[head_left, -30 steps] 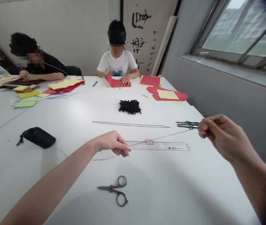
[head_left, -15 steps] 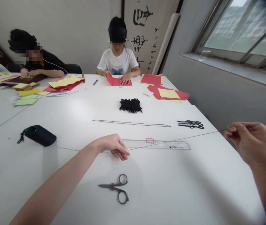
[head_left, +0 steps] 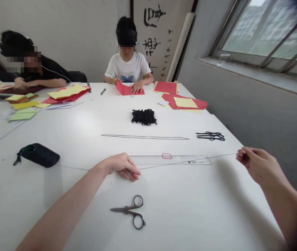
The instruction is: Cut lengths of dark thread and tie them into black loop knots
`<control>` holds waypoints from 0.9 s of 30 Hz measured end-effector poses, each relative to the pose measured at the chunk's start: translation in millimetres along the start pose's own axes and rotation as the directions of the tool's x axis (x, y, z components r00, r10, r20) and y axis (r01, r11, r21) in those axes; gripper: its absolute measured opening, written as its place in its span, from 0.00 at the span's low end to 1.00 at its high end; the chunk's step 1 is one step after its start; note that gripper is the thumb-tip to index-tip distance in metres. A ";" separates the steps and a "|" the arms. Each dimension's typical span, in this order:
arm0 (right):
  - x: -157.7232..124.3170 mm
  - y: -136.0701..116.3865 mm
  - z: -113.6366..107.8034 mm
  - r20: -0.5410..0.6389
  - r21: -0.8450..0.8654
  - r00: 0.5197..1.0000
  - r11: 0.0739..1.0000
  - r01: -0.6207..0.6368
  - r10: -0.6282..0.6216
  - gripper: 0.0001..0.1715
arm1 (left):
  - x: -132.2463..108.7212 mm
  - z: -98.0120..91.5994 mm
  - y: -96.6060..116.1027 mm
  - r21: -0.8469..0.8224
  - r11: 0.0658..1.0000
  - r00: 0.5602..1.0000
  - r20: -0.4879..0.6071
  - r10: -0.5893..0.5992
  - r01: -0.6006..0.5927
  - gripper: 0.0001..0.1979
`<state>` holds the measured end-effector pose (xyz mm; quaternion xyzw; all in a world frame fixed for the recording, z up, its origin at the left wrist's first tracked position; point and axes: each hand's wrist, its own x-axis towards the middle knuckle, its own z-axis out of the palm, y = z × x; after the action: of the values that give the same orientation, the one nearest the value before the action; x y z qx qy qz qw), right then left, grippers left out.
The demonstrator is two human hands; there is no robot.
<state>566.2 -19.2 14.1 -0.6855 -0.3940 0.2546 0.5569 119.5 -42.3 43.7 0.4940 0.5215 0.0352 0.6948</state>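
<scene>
A thin black thread [head_left: 190, 160] runs taut across the white table [head_left: 190, 216], just over a clear ruler [head_left: 169, 160]. My left hand [head_left: 123, 166] rests on the table at the ruler's left end, its fingers pressed down on the thread. My right hand [head_left: 258, 166] hovers past the table's right edge and pinches the thread's far end. The thread trails on leftward toward a dark pouch [head_left: 38, 155]. Small scissors [head_left: 130, 211] lie on the table in front of my left hand.
A cut length of thread [head_left: 144, 137] lies beyond the ruler, with a small bundle of threads [head_left: 210, 136] to its right and a black pile [head_left: 144, 116] behind. Two other people sit at the far side among red and yellow paper sheets [head_left: 182, 102].
My right hand drew the thread out to the right past the table edge, then dropped lower and came back slightly. The thread now lies closer along the ruler. My left hand stayed put.
</scene>
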 end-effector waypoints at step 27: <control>-274.5 -57.0 113.7 0.876 0.019 -0.008 0.016 1.000 -0.483 0.21 | 2.9 -7.1 -3.5 -0.222 0.973 0.998 -0.042 0.055 -0.063 0.14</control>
<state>308.4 -177.4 16.0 -0.2809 -0.9510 -0.0686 0.1090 113.8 -37.8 39.4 0.4276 0.5114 0.1229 0.7352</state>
